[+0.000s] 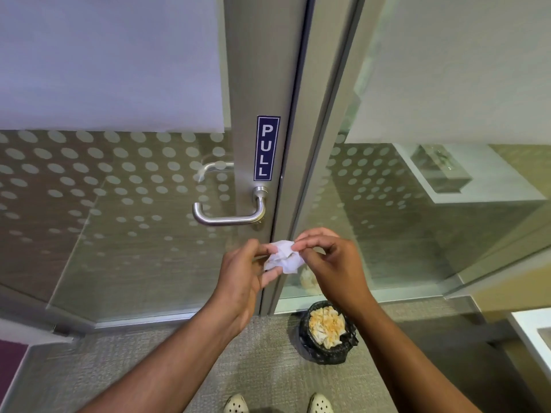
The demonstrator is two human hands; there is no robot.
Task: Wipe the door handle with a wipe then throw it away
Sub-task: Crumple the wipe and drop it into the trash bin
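Both hands meet at chest height in front of me: my left hand (243,277) and right hand (331,260) each pinch a side of 1 crumpled white wipe (283,257) between thumb and fingertips, so it hangs between them. Just above the left hand's knuckles the metal door handle (229,214) juts from the door frame (262,84) under a blue PULL sticker (267,148). Below the right wrist, a black-lined bin (326,333) sits on the carpet, full of crumpled paper.

Grey carpet floor (262,368), lined bin (326,333), two shoes (236,404)
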